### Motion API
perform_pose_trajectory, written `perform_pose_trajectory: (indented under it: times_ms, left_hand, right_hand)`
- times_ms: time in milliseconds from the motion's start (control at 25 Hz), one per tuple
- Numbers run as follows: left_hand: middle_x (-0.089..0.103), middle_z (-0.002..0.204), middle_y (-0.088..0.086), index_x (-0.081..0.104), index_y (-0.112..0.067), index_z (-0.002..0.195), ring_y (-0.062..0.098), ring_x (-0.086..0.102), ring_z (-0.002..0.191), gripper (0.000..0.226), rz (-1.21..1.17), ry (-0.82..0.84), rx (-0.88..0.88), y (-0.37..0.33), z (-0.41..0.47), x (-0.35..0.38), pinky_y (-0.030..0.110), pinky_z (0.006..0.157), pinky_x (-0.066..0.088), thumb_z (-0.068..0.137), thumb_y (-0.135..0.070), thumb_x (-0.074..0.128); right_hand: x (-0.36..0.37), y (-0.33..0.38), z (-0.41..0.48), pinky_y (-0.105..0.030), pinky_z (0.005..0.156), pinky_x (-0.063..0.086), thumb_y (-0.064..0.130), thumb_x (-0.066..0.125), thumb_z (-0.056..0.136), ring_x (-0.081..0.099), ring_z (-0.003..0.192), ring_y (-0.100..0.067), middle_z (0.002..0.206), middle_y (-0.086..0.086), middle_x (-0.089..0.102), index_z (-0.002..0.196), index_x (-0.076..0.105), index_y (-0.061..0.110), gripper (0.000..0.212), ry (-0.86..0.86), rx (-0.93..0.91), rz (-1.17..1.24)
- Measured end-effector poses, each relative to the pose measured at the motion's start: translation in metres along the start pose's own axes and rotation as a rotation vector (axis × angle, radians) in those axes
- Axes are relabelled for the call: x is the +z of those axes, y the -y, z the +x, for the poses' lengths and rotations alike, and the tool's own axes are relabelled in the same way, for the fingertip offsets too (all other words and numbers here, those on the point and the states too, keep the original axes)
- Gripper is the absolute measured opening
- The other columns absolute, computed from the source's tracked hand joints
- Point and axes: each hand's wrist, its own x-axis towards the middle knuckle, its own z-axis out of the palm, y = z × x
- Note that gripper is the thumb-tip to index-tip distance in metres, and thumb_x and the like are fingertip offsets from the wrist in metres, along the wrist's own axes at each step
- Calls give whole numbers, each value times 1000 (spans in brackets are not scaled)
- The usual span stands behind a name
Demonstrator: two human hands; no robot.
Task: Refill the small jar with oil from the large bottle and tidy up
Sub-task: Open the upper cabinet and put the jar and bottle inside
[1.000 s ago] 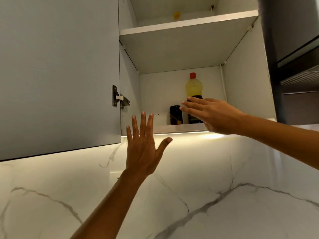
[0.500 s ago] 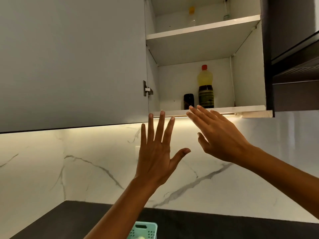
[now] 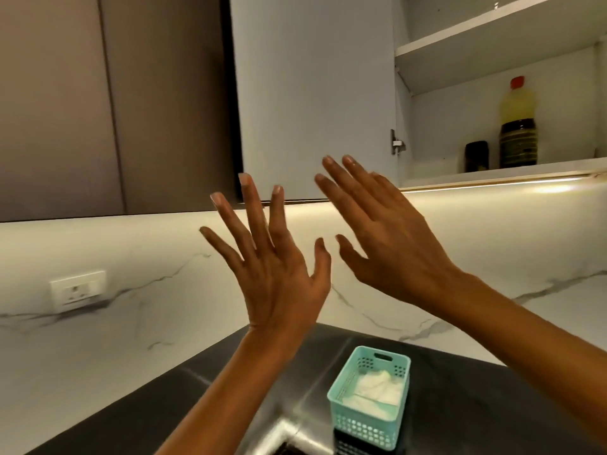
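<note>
The large oil bottle (image 3: 518, 123), yellow with a red cap and a dark label, stands on the lower shelf of the open wall cabinet at the upper right. A small dark jar (image 3: 476, 156) stands just left of it on the same shelf. My left hand (image 3: 272, 261) is raised in the middle of the view, fingers spread, holding nothing. My right hand (image 3: 384, 238) is beside it, also flat and empty, well below and to the left of the shelf. Neither hand touches the bottle or the jar.
The cabinet door (image 3: 315, 93) hangs open to the left of the shelf. Dark cabinets fill the upper left. A teal basket (image 3: 368, 418) with white cloth sits on the dark counter (image 3: 492, 405). A wall socket (image 3: 78, 289) is on the marble backsplash.
Both hands have come down and away from the cabinet shelf, empty. The view has swung left and down, so the cabinet now sits at the upper right and the counter shows.
</note>
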Motion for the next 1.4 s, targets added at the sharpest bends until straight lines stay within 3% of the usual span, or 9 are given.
perform_pose_trajectory:
  times_ms: [120,280,400,560,760,920,1040,1240,1400]
  left_hand:
    - [13,154,17,12,-19,145,39,6,141,84,-31,119,-169,26,19,-14,49,112,-3,79,-57,48]
    - [14,155,7,10,-17,146,31,4,143,70,-269,535,-385,47,49,-4,49,115,0,92,-34,50]
    - [34,148,8,24,-15,142,31,30,137,60,-479,465,-440,53,53,-2,52,112,22,91,-13,55]
    - [46,140,6,34,-12,136,25,44,127,55,-570,420,-396,58,50,-13,33,102,36,87,-2,58]
    - [48,136,4,36,-15,132,12,45,120,57,-636,392,-202,40,41,-18,6,87,26,83,-1,61]
    - [43,125,-11,27,-31,119,2,38,112,60,-716,385,-33,2,38,-14,-8,81,16,82,-1,63]
    - [46,137,-3,25,-32,129,4,41,118,62,-724,435,-7,-32,33,0,3,88,24,84,-11,62]
    - [50,136,9,26,-26,132,30,54,119,60,-793,393,91,-94,21,28,18,94,30,84,-22,61]
    - [36,145,3,23,-24,138,33,42,129,67,-862,364,219,-139,14,54,36,99,33,81,-27,57]
  right_hand:
    - [21,30,38,-51,106,24,41,60,79,32,134,-39,145,-18,37,138,37,11,71,-44,-96,-17]
    - [56,37,76,-54,108,24,43,74,71,31,135,-40,147,-16,36,139,39,16,81,-9,-202,-175]
    - [78,34,88,-53,107,26,32,81,66,35,133,-39,145,-16,39,133,49,16,76,11,-244,-262]
    - [85,30,90,-49,109,23,17,76,72,36,132,-39,142,-18,41,126,56,12,58,-72,-303,-249]
    - [57,20,66,-46,110,19,16,64,82,37,131,-38,140,-20,44,128,53,6,48,-151,-261,-246]
    - [18,1,40,-41,110,21,13,44,94,39,130,-37,137,-20,47,130,48,-2,39,-204,-233,-246]
    - [-13,-18,19,-39,110,23,11,58,90,31,131,-33,135,-21,48,130,45,-4,45,-205,-204,-265]
    - [-63,-59,-19,-40,110,25,12,64,87,28,131,-29,136,-21,46,131,42,-5,52,-164,-114,-343]
    - [-94,-96,-52,-38,112,24,18,58,90,28,133,-25,139,-14,33,132,35,-1,52,-187,-35,-385]
